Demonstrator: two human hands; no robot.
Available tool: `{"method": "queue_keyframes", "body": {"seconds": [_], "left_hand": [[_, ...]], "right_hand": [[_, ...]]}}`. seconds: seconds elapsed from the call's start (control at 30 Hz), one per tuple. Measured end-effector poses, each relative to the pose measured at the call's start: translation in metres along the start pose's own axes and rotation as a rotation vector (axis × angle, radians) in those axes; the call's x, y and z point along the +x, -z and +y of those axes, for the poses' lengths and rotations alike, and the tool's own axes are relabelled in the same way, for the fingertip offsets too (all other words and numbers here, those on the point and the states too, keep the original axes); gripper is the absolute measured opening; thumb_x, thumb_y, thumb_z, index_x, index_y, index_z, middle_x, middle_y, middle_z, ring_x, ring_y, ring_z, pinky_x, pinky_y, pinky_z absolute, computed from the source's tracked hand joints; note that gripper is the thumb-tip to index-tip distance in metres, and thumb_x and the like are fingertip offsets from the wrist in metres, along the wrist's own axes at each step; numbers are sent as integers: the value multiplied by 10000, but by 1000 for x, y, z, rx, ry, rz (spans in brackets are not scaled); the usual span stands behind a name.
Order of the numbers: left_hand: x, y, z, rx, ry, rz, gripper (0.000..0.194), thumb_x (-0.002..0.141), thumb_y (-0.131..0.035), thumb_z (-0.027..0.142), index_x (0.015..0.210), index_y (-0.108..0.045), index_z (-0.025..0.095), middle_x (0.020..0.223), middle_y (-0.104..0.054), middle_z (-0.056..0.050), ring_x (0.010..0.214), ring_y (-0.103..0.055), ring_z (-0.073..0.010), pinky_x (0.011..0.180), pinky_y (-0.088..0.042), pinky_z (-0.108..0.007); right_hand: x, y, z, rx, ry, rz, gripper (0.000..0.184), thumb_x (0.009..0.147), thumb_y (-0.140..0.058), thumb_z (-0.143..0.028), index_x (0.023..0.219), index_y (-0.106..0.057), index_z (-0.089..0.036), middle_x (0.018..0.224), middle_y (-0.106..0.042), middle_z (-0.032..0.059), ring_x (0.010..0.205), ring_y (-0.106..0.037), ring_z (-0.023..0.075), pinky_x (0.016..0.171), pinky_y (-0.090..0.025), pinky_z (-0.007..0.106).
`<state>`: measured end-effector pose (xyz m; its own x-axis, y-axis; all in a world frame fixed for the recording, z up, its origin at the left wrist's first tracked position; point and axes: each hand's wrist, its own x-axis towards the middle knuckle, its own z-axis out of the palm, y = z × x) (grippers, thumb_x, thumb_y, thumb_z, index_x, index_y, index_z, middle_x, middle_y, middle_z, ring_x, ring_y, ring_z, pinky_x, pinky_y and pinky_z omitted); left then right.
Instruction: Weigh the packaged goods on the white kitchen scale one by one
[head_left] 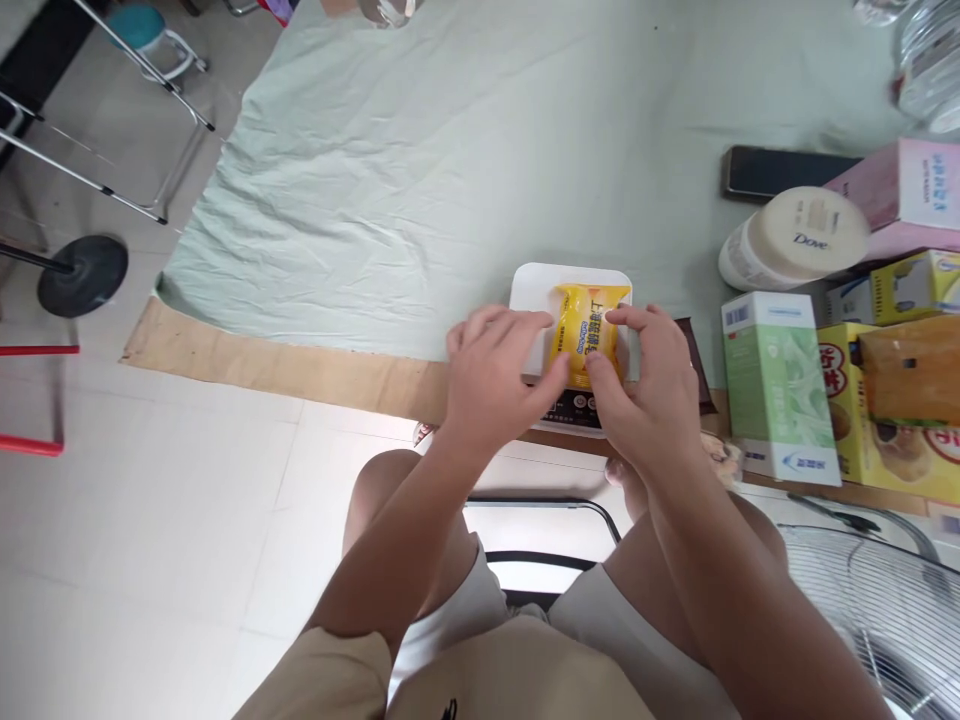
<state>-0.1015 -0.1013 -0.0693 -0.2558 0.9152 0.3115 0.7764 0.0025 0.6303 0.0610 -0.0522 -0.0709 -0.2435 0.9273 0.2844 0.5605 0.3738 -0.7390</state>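
Note:
A yellow wrapped bar of soap (583, 335) with Chinese lettering lies on the white plate of a small digital scale (534, 285) at the table's front edge. The scale's dark button panel (580, 403) shows partly below the packet. At the soap's left side is my left hand (501, 372), fingers spread and bent, thumb and index tips close to the wrapper. My right hand (651, 385) is at its right side; thumb and index finger are apart and overlap the wrapper. Whether either hand presses on it I cannot tell.
Right of the scale stand a green-and-white box (780, 390), a Dove jar (795, 240), a pink box (900, 195) and yellow boxes (855, 400). A dark phone-like slab (787, 173) lies behind. A brown packet (697, 360) sits beside my right hand. A fan (877, 600) stands lower right.

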Motion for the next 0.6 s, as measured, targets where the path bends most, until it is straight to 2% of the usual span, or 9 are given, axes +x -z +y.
{"method": "queue_keyframes", "body": {"seconds": [0.1,0.2,0.3,0.43,0.53,0.6], "left_hand": [[-7,-12,9,16,-75,0,271,991,-668,406,1201,-709,242,1131,-823,-62,1266,-667,-315,1085,-421,-480],[-8,-19,9,-67,-152,122,211,1060,-585,383,1134,-697,221,1103,-812,-62,1137,-723,-243,1007,-504,-413],[-5,-19,7,-220,-165,210,122,1062,-579,308,1047,-669,226,1024,-787,-48,978,-731,-178,870,-583,-325],[2,-3,-6,-457,-26,297,55,1022,-642,288,1014,-645,233,966,-756,-16,920,-735,-136,744,-617,-233],[11,17,-35,-538,87,333,127,974,-720,325,1014,-627,249,933,-739,-7,929,-751,-153,743,-617,-240],[19,29,-57,-564,171,312,154,944,-742,247,986,-594,253,898,-718,2,910,-758,-161,798,-619,-268]], "right_hand": [[-2,-3,-5,42,-38,25,313,918,-610,-340,1213,-627,-237,1268,-737,118,1272,-675,330,1079,-559,571],[-6,-8,-8,156,-51,5,323,940,-617,-353,1241,-622,-238,1257,-743,104,1158,-725,282,973,-613,481],[-11,-12,-9,294,10,-59,324,984,-595,-369,1290,-591,-260,1290,-727,89,1183,-724,252,978,-626,443],[-14,-15,-5,367,125,-98,330,1001,-594,-329,1327,-566,-281,1436,-677,101,1358,-665,262,1123,-572,493],[-13,-13,-1,334,169,-48,336,994,-598,-284,1330,-580,-283,1444,-670,109,1439,-611,278,1168,-532,520],[-12,-11,1,312,174,-13,329,983,-596,-263,1312,-599,-282,1398,-689,108,1414,-628,282,1170,-527,532]]}}
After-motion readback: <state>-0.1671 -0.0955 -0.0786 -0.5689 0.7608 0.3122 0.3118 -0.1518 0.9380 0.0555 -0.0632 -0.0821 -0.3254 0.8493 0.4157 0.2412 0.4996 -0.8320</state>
